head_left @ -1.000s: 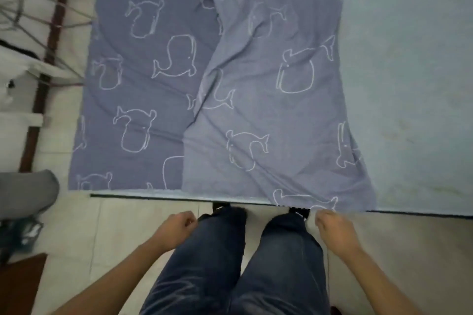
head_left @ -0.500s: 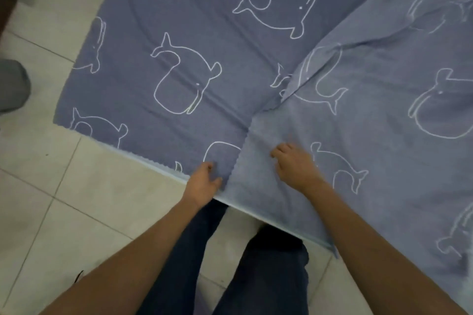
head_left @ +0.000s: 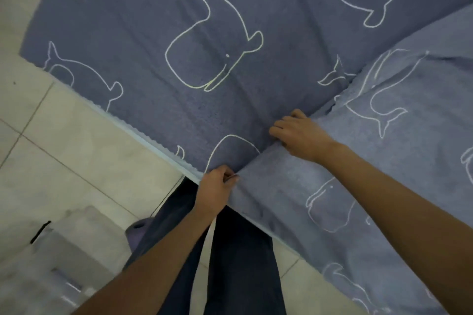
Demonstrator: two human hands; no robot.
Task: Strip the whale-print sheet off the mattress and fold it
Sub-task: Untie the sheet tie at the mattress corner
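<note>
Head view shows the whale-print sheet [head_left: 204, 41] mostly spread flat over the mattress [head_left: 153, 145], whose pale edge peeks out just left of my left hand. One part of the sheet is already doubled over: a paler, reverse-side flap [head_left: 384, 161] lies across the right portion, and its diagonal edge runs up and away from my fingers. So I judge the stripping as only begun, with one side folded in, the rest covering the bed, and all the real folding left to do.

My left hand [head_left: 216, 188] is at the near edge of the bed, fingers pinched shut on the sheet right where the flap's corner meets the edge. My right hand [head_left: 300, 135] is a little farther in and to the right, fingers curled down onto the flap's edge; they look to be gripping or pressing the cloth, though I cannot tell for sure that they have closed on it.

Below my hands are my dark jeans [head_left: 240, 250], and the tiled floor [head_left: 76, 151] lies to the left. Something pale and blurred [head_left: 64, 250] sits on the floor at lower left, too smeared to name.

No brand, label or readable writing shows anywhere; the only marks are the white outline whales on the sheet.
</note>
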